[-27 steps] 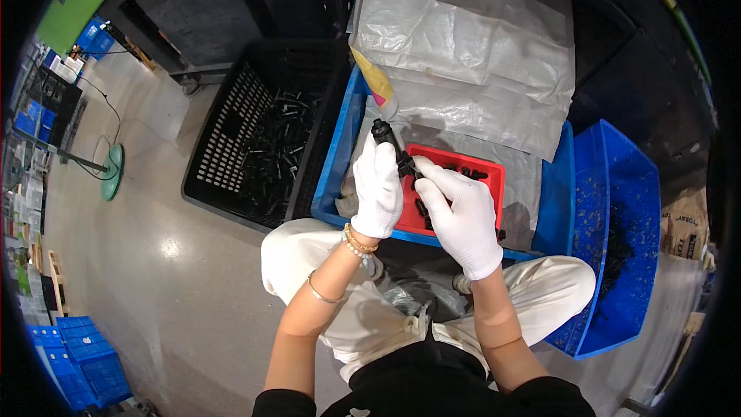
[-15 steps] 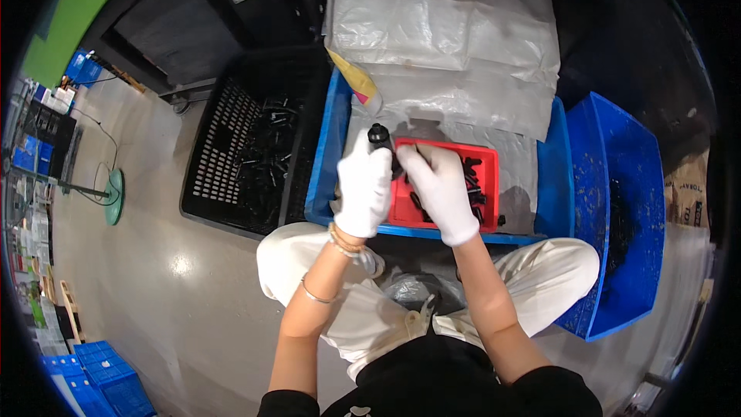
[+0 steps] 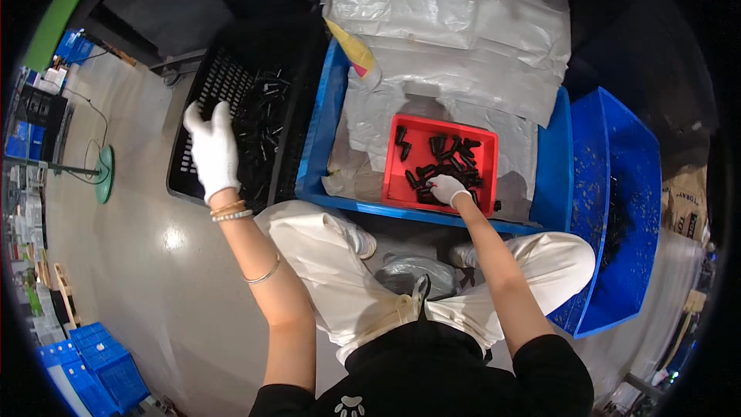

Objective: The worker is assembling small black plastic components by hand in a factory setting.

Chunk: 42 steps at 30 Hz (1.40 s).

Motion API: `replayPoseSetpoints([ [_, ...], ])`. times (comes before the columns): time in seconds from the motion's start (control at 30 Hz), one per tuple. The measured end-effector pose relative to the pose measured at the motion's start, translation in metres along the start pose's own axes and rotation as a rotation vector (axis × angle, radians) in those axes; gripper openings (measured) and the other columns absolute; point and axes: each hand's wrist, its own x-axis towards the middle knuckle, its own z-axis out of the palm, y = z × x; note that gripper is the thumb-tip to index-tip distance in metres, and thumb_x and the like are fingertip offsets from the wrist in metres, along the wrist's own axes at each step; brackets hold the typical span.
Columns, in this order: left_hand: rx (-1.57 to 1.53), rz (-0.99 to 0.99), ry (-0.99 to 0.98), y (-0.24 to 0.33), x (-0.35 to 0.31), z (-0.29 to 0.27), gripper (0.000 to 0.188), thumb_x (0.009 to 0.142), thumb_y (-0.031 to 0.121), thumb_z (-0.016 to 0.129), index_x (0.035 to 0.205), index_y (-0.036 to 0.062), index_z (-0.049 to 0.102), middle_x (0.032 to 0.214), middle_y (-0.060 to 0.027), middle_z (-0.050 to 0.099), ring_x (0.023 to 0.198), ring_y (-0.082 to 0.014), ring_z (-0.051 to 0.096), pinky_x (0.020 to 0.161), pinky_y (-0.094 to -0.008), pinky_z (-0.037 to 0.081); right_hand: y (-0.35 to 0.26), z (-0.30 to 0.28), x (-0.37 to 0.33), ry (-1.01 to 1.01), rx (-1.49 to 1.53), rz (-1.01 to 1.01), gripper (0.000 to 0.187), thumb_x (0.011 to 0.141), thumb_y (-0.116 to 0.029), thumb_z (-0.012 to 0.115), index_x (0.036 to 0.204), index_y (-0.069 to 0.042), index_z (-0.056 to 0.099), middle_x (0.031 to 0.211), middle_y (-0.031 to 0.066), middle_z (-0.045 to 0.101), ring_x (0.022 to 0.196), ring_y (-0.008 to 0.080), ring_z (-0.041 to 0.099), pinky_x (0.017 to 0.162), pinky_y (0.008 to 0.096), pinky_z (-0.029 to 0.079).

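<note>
Black parts (image 3: 438,144) lie loose in a red tray (image 3: 395,177), some bunched toward its right half, a couple set apart near its upper left corner. The right hand (image 3: 448,189), in a white glove, reaches down into the tray's near side, its fingertips among the parts; the fingers point away and the pieces are dark, so I cannot tell whether it grasps one. The left hand (image 3: 212,150), gloved in white too, is released, thumb and fingers spread with nothing seen in them, above the left side of a black crate (image 3: 297,127) with slotted walls. Similar black pieces (image 3: 266,108) are heaped inside that crate.

The tray sits on a grey sheet (image 3: 463,15) within a blue tub (image 3: 324,100), close to the tub's near rim, and the sheet extends up beyond the tub's far side. One small black piece (image 3: 497,205) lies just outside the tray's lower right corner. A yellow cone-shaped item (image 3: 351,46) leans at the tub's upper left. To the right of the tub stands a deeper blue bin (image 3: 633,185), with dark bits (image 3: 615,216) inside. A clear plastic bag (image 3: 417,274) lies between the person's feet.
</note>
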Motion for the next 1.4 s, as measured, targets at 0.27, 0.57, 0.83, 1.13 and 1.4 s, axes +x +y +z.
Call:
replayPoseSetpoints([
  [0.27, -0.016, 0.312, -0.489, 0.018, -0.019, 0.020, 0.045, 0.088, 0.025, 0.054, 0.126, 0.0058, 0.038, 0.079, -0.0116, 0.058, 0.073, -0.0227, 0.058, 0.069, -0.0321, 0.046, -0.027, 0.056, 0.058, -0.241, -0.222, 0.155, 0.041, 0.079, -0.018, 0.043, 0.118, -0.018, 0.054, 0.126, 0.0156, 0.045, 0.114, 0.0341, 0.048, 0.094, 0.0402, 0.041],
  [0.57, 0.073, 0.290, -0.576, 0.017, -0.016, 0.017, 0.046, 0.085, 0.039, 0.051, 0.120, 0.0096, 0.044, 0.094, -0.0153, 0.060, 0.088, -0.0336, 0.059, 0.075, -0.0414, 0.047, -0.012, 0.076, 0.079, -0.308, -0.331, 0.108, 0.031, 0.079, -0.025, 0.049, 0.105, -0.016, 0.062, 0.103, 0.0122, 0.063, 0.101, 0.0298, 0.058, 0.087, 0.0372, 0.046],
  [0.83, 0.121, 0.403, -0.576, 0.033, -0.030, 0.028, 0.041, 0.084, 0.039, 0.052, 0.115, 0.0117, 0.048, 0.088, -0.0141, 0.060, 0.082, -0.0338, 0.060, 0.071, -0.0411, 0.048, -0.035, 0.017, 0.054, 0.285, 0.881, -0.005, 0.016, 0.079, -0.024, 0.054, 0.085, -0.009, 0.054, 0.064, 0.0049, 0.054, 0.046, 0.0139, 0.046, 0.043, 0.0259, 0.037],
  [1.13, -0.557, 0.634, -1.124, 0.088, -0.080, 0.039, 0.040, 0.081, 0.020, 0.059, 0.115, 0.0005, 0.052, 0.102, -0.0133, 0.059, 0.091, -0.0199, 0.058, 0.082, -0.0304, 0.045, -0.190, -0.145, -0.100, -0.375, 2.346, -0.225, 0.036, 0.091, -0.037, 0.040, 0.103, -0.006, 0.053, 0.054, 0.0027, 0.043, 0.029, 0.0093, 0.029, 0.027, 0.0238, 0.027],
  [1.4, -0.961, 0.227, -0.852, 0.100, -0.114, 0.061, 0.013, 0.082, 0.008, 0.057, 0.092, 0.0007, 0.059, 0.088, -0.0086, 0.062, 0.070, -0.0079, 0.055, 0.064, -0.0250, 0.047, -0.206, -0.170, -0.126, -0.216, 2.062, -0.386, 0.044, 0.094, -0.042, 0.033, 0.094, -0.003, 0.052, 0.055, 0.0033, 0.044, 0.030, 0.0067, 0.022, 0.029, 0.0200, 0.020],
])
